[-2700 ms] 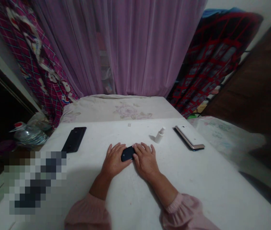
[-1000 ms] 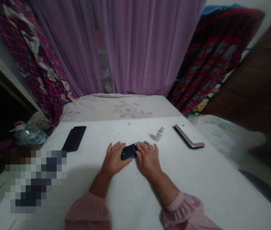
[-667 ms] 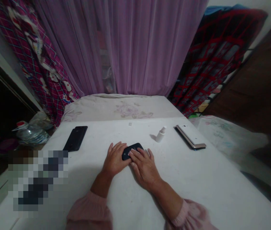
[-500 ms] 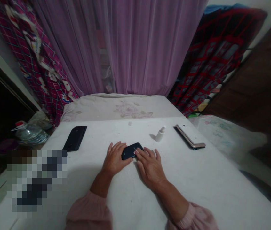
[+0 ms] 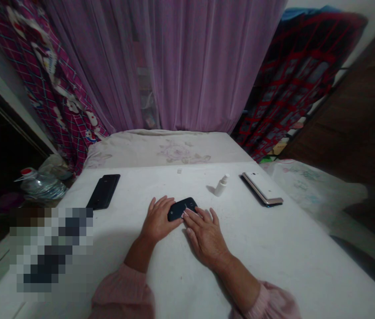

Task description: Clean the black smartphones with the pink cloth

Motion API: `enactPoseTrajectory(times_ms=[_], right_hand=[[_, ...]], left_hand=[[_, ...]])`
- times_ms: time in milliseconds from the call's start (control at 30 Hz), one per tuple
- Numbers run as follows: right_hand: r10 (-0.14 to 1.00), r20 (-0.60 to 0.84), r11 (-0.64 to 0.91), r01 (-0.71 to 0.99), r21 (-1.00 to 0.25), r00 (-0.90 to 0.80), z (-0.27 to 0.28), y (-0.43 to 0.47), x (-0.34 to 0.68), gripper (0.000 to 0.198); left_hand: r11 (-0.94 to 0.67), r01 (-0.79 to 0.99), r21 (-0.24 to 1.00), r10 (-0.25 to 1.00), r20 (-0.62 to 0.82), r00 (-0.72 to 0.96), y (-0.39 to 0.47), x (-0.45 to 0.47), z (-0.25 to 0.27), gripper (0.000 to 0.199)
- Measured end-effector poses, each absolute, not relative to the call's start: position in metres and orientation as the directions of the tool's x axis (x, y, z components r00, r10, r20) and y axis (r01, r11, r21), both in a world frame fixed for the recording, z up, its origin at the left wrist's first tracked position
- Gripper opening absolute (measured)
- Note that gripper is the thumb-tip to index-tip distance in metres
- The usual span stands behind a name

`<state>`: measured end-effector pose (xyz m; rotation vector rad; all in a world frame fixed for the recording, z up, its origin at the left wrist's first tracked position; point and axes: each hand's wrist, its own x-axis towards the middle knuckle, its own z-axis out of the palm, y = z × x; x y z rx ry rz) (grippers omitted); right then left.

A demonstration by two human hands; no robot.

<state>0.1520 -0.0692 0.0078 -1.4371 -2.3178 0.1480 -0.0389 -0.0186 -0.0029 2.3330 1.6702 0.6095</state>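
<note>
A dark smartphone lies on the white-covered table, slanted between both my hands. My left hand grips its left end, the thumb along the near edge and the fingers at the far side. Over the phone's right part lies my right hand, fingers pressed down on a small pale piece, like a cloth or tissue, mostly hidden under the fingertips. Beyond the right hand, a small white spray bottle stands upright, apart from both hands.
Dark phones lie overlapping at the left. Stacked phones, a white one on top, lie at the right. A tiny pale square sits farther back. Purple curtains hang behind the table. A clear water jug stands beyond the left edge.
My right hand has slid slightly left and nearer to me across the phone, with the pale piece, uncovering more of the phone's right end. My left hand keeps its grip.
</note>
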Motion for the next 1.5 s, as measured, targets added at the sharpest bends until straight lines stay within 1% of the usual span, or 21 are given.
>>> enactPoseTrajectory(times_ms=[133, 200, 433, 633, 833, 1000, 1200, 1367, 1500], right_hand=[[0.925, 0.305, 0.316, 0.906, -0.283, -0.227, 0.001, -0.066, 0.162, 0.041], [0.933, 0.301, 0.283, 0.920, -0.270, -0.199, -0.003, -0.064, 0.166, 0.042], [0.926, 0.274, 0.337, 0.898, -0.282, -0.261, -0.008, -0.059, 0.170, 0.045], [0.928, 0.281, 0.321, 0.907, -0.274, -0.243, -0.007, -0.059, 0.164, 0.045], [0.941, 0.279, 0.276, 0.911, -0.308, -0.191, 0.000, -0.034, 0.146, 0.042], [0.950, 0.245, 0.270, 0.902, -0.336, -0.193, 0.008, -0.017, 0.138, 0.039], [0.937, 0.274, 0.299, 0.902, -0.310, -0.216, 0.001, -0.042, 0.149, 0.041], [0.928, 0.312, 0.296, 0.912, -0.283, -0.204, -0.004, -0.076, 0.158, 0.044], [0.923, 0.330, 0.292, 0.919, -0.264, -0.198, -0.006, -0.089, 0.160, 0.044]], left_hand=[[-0.346, 0.852, 0.392, 0.938, 0.182, 0.296, -0.017, -0.041, -0.004, 0.054], [-0.350, 0.853, 0.388, 0.936, 0.172, 0.306, -0.016, -0.042, -0.004, 0.054], [-0.344, 0.864, 0.368, 0.939, 0.119, 0.323, -0.016, -0.041, 0.000, 0.065], [-0.326, 0.878, 0.351, 0.945, 0.110, 0.307, -0.021, -0.037, 0.004, 0.056], [-0.328, 0.873, 0.360, 0.944, 0.087, 0.318, -0.023, -0.036, 0.007, 0.056], [-0.279, 0.906, 0.319, 0.958, 0.022, 0.288, -0.028, -0.030, 0.011, 0.057], [-0.258, 0.917, 0.304, 0.965, 0.033, 0.260, -0.039, -0.021, 0.010, 0.058], [-0.312, 0.900, 0.304, 0.946, 0.015, 0.323, -0.053, -0.018, 0.011, 0.058], [-0.339, 0.890, 0.305, 0.938, 0.033, 0.346, -0.066, -0.016, 0.011, 0.059]])
